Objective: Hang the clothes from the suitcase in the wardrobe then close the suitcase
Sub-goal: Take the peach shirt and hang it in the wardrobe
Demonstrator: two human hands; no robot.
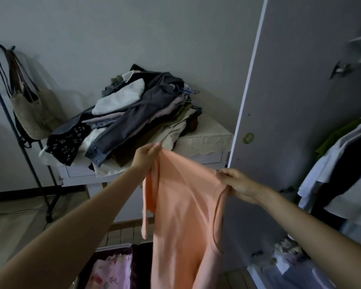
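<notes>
Your left hand [145, 156] and right hand [237, 184] pinch the peach top [181, 205] taut — heaped clothes pile [133, 113] behind, open wardrobe door [279, 101] alongside, suitcase [115, 265] below.

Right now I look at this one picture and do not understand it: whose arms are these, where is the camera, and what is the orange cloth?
No machine here: a person wears a camera on the head, looking forward and down. The left hand and the right hand each pinch the top of a peach-orange fabric garment, holding it spread. Behind, a pile of folded clothes lies on a white cabinet. At right, the open wardrobe already holds hanging clothes. Below, the open suitcase shows a pink floral cloth.
</notes>
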